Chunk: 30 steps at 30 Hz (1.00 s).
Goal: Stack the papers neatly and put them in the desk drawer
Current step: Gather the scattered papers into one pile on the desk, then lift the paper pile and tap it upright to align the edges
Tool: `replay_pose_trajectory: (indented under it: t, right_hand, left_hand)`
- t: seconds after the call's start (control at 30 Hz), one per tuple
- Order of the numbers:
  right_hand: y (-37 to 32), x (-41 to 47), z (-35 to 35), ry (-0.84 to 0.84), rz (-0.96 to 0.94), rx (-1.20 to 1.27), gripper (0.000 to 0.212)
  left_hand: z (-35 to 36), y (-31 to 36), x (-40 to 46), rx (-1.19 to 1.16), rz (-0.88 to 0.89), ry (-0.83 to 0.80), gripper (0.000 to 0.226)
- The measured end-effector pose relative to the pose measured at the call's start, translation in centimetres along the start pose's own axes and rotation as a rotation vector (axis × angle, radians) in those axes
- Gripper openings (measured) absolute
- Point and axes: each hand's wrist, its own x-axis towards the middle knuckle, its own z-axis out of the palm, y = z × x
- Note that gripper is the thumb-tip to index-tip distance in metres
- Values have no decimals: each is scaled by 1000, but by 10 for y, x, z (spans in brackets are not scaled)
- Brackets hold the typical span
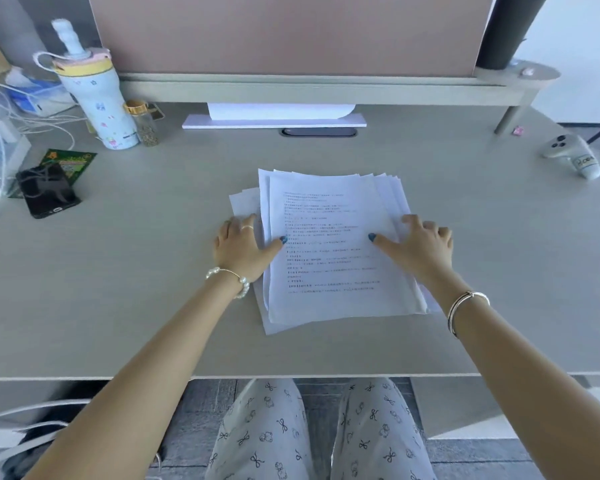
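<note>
— What is the person doing at the desk (125,271)?
— Both hands are lying spread on the papers (329,251), mid-frame: the left hand (243,247) is pressing the stack's left edge, the right hand (420,247) its right edge, fingers splayed, gripping nothing.
— Tidy?
— No, the sheets are fanning out unevenly.

White papers (329,244) printed with dark text on a grey-beige surface (153,271). Blue nail polish on both thumbs. White trousers (267,434) patterned with dark bows. Black phone (47,192). Pastel bottle (97,95), yellow band.

Grey desk (118,306) under a pink partition (291,32); grey tiled floor (319,427).
</note>
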Motion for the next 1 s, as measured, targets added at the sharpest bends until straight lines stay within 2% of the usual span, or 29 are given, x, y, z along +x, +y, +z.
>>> replay_pose_trajectory:
  t: [0.1,0.17,0.27,0.33,0.4,0.43,0.53,0.57,0.7,0.77,0.87,0.93,1.0]
  right_hand:
    - [-9,-4,5,23,-42,83,66]
    - [-23,-6,10,-15,-67,162,69]
    - [-39,-6,12,-107,-54,294,72]
    - [-44,-5,8,-146,-18,440,67]
    - [-45,0,5,-186,48,556,65]
    - [-44,2,5,-208,74,575,63]
    - [-42,7,8,-291,107,639,38]
    - [-43,8,8,-305,115,666,36]
    - [-51,6,4,-371,82,775,62]
    - [-57,3,-1,-470,74,864,73]
    - [-67,-10,-6,-612,88,1010,46]
    - [-74,-20,-5,-525,8,1089,36]
    - [-84,-30,-9,-340,-87,1165,33]
  left_hand:
    - [5,5,0,-50,79,5,58]
    - [6,10,2,-163,74,-20,53]
    - [-2,17,6,-452,49,-74,63]
    - [-10,16,6,-705,15,-121,62]
    - [-15,8,5,-847,-12,-135,61]
    - [-16,3,4,-870,-14,-120,60]
    - [-16,-5,-1,-919,13,-42,57]
    - [-18,-6,-5,-949,29,-25,55]
    - [-33,-7,-12,-1074,112,71,54]
    - [-43,-7,-15,-1117,162,128,54]
    - [-57,-2,-18,-1136,227,173,54]
    - [-66,0,-18,-1085,271,204,59]
    - [-75,5,-20,-1054,305,231,66]
